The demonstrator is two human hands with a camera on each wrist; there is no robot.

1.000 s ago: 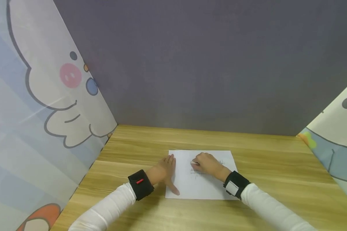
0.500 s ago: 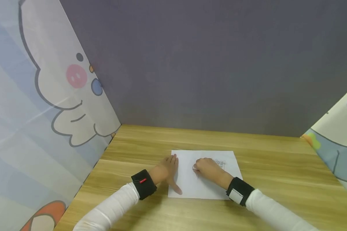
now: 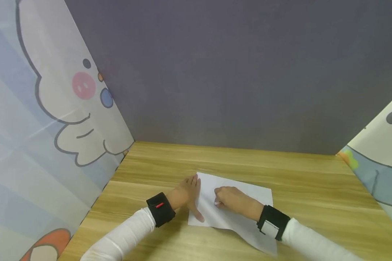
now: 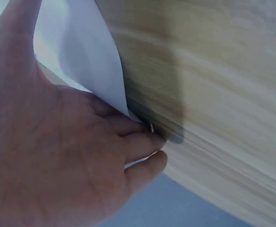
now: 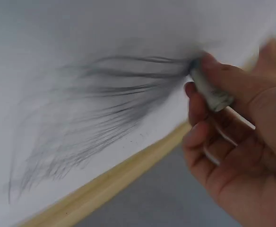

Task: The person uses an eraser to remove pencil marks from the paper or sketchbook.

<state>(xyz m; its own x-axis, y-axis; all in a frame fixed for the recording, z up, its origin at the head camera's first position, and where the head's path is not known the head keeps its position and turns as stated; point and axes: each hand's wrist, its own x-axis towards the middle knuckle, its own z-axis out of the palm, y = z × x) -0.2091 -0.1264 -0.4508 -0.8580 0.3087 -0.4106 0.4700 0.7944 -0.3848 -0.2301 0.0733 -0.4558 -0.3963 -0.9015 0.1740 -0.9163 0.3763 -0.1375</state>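
Observation:
A white sheet of paper lies skewed on the wooden table, its right part buckled. My left hand rests on its left edge, fingers straight and thumb spread. Near the sheet's middle, my right hand pinches a small whitish eraser between thumb and fingers. The eraser's far end looks dark against the paper in the right wrist view. Dark pencil strokes fan out beside it, partly blurred. In the head view the right hand and forearm hide most of these marks.
The wooden tabletop surrounds the sheet and ends at a dark grey wall. Printed cartoon sheets stand as side walls, one at left and one at right.
The right hand has moved down slightly with the eraser. The sheet's right side has swung toward the person and buckled. The left hand has stayed on the left edge.

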